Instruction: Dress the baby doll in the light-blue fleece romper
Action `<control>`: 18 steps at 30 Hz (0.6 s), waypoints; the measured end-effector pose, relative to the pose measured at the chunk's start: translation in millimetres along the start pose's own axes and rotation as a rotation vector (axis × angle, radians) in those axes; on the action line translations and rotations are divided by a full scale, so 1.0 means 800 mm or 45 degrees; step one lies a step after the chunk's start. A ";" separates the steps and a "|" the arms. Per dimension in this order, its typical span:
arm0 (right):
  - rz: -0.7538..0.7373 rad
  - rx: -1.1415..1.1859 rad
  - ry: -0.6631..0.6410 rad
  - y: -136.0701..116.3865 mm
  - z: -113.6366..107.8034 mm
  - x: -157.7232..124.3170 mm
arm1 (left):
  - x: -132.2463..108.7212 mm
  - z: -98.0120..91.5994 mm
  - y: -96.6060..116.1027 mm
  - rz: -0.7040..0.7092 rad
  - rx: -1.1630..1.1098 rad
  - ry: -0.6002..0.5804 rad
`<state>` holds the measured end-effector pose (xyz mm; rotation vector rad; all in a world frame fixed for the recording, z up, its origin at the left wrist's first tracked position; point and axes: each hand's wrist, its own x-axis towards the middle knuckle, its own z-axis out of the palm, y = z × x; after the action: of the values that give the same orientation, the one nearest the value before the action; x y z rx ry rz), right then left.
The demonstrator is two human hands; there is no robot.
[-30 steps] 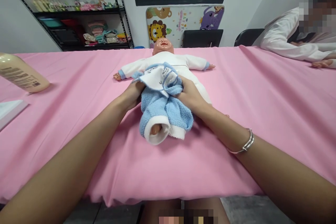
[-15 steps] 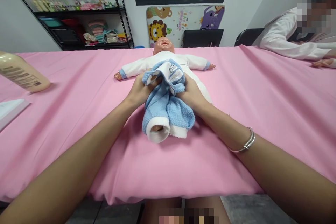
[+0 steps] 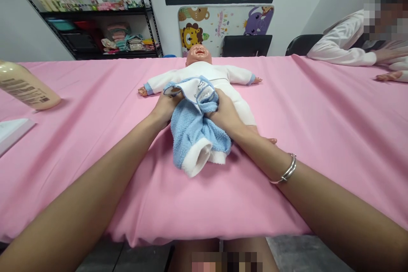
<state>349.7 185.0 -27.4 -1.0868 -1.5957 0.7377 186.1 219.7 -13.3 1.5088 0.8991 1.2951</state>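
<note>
A baby doll [image 3: 234,89] in a white outfit with blue cuffs lies on its back, head toward the far side, arms spread. Over its lower body I hold a pair of light blue fleecy baby pants [image 3: 186,125] with white cuffs and a white printed panel. My left hand [image 3: 166,104] is closed on the left side of the waistband, its fingertips partly inside the cloth. My right hand [image 3: 223,110] grips the other side, fingers hidden behind the fabric. The pants hide one of the doll's legs; a foot [image 3: 272,140] shows past my right wrist.
A pink cloth [image 3: 105,144] covers the table. At the left lie a beige bottle [image 3: 30,87] and a white flat box [image 3: 14,134]. A person in white sleeves [image 3: 342,46] leans on the far right edge. Behind stand a black shelf [image 3: 95,12] and a dark monitor [image 3: 247,46].
Both hands and the pants have shifted a little left. The near leg cuff has swung, and the doll's foot no longer shows inside it. The other person's arm has moved.
</note>
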 end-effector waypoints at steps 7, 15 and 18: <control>0.172 0.220 -0.262 -0.001 0.000 0.001 | -0.004 0.002 0.004 0.271 0.149 0.050; 0.211 0.196 -0.315 -0.013 -0.002 -0.004 | -0.013 -0.005 0.017 0.373 0.491 0.156; 0.245 0.175 -0.373 -0.010 -0.002 -0.003 | -0.002 -0.019 0.002 0.418 0.628 0.084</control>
<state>349.4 179.5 -20.7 -1.0775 -1.6687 1.1625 170.9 220.6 -11.6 2.0751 1.1025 1.4268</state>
